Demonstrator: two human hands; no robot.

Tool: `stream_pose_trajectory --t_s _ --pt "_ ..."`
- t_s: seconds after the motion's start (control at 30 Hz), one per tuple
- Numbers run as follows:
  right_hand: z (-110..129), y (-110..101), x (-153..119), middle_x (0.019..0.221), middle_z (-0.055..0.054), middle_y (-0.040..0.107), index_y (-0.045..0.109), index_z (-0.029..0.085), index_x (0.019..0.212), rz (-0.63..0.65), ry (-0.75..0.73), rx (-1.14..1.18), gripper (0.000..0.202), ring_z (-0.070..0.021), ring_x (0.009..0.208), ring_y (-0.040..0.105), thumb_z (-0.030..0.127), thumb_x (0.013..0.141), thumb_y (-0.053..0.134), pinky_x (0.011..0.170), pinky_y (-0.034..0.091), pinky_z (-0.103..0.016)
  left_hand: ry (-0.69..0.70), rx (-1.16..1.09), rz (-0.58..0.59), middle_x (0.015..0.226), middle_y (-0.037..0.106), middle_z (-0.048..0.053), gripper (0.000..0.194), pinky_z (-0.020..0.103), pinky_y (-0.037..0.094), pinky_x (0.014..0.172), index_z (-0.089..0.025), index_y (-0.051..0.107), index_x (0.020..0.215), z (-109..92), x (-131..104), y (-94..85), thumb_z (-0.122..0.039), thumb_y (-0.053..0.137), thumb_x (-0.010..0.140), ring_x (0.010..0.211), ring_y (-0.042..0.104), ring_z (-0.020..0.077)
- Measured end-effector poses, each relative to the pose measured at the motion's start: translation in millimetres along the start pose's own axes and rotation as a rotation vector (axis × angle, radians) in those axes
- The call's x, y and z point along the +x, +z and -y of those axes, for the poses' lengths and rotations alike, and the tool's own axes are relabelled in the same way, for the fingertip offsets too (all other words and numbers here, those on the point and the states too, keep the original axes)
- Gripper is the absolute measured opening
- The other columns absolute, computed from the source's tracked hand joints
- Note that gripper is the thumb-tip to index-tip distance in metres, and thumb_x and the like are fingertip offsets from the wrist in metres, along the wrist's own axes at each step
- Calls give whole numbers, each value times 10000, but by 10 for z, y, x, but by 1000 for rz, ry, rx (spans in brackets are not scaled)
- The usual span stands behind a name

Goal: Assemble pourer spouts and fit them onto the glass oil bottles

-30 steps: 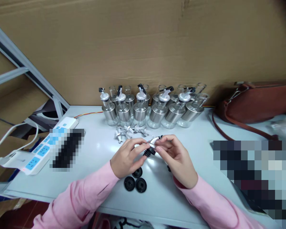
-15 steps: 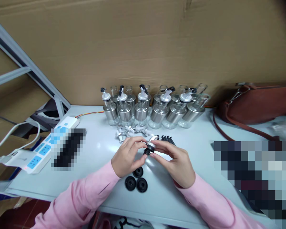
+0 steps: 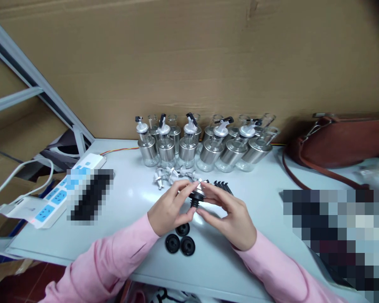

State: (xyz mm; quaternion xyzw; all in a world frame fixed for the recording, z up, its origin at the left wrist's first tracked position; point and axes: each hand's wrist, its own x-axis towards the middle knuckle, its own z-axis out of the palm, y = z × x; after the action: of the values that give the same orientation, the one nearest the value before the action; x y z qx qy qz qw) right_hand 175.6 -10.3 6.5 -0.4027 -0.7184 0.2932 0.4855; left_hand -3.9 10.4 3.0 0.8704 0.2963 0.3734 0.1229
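Between my two hands, above the table, is a bottle pourer with a silver top and a black ribbed stopper pointing down. My left hand grips it from the left, thumb low by the stopper and fingers at the top. From the right, my right hand pinches it, fingers by the cap and thumb near the stopper's end. Below lie three round black stopper pieces. Several silver pourer spouts lie in a loose pile beyond my left hand. Small black flip caps lie in a row behind my right hand.
Glass bottles with steel sleeves stand in two rows at the back, several of the front ones topped with pourers. A power strip lies at left, a brown handbag at right. A cardboard sheet stands behind.
The pourer has turned more upright in my hands, its stopper now pointing straighter down. My left fingers have shifted up onto its top. The view has moved slightly.
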Motion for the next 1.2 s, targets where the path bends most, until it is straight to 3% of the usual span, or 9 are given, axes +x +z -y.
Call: stream_pose_trajectory --t_s 0.13,0.43,0.63,0.83,1.2 --pt "32 0 17 994 -66 632 554 218 1156 15 -90 -51 439 -164 857 647 111 739 643 748 595 -295 1 4 68 1224 418 157 571 377 428 953 -139 197 1373 11 -1 11 -192 432 855 1156 430 246" --pt "53 -16 9 924 -57 619 531 202 1085 12 -116 -143 393 -158 772 629 89 715 603 697 562 -297 -10 -21 88 1156 510 133 427 365 414 898 -157 307 1281 22 -17 17 -279 412 886 1074 484 231" --pt "66 -23 13 729 13 552 506 196 1070 13 -131 -162 397 -126 618 582 79 698 579 663 503 -297 7 22 108 1096 566 121 375 359 399 821 -164 334 1250 -10 8 -18 -359 344 931 975 539 219" --pt "69 -10 -17 807 12 522 501 198 1055 21 -120 -147 397 -55 470 505 68 687 573 561 467 -248 26 59 93 1043 597 113 334 369 365 802 -144 364 1195 -31 25 -27 -339 338 926 874 573 200" --pt "62 -4 -25 741 15 519 528 191 989 -12 -143 -183 329 -54 423 409 70 686 566 393 380 -188 24 60 64 986 619 89 307 372 362 825 -150 380 1168 -43 15 4 -317 362 912 800 585 180"
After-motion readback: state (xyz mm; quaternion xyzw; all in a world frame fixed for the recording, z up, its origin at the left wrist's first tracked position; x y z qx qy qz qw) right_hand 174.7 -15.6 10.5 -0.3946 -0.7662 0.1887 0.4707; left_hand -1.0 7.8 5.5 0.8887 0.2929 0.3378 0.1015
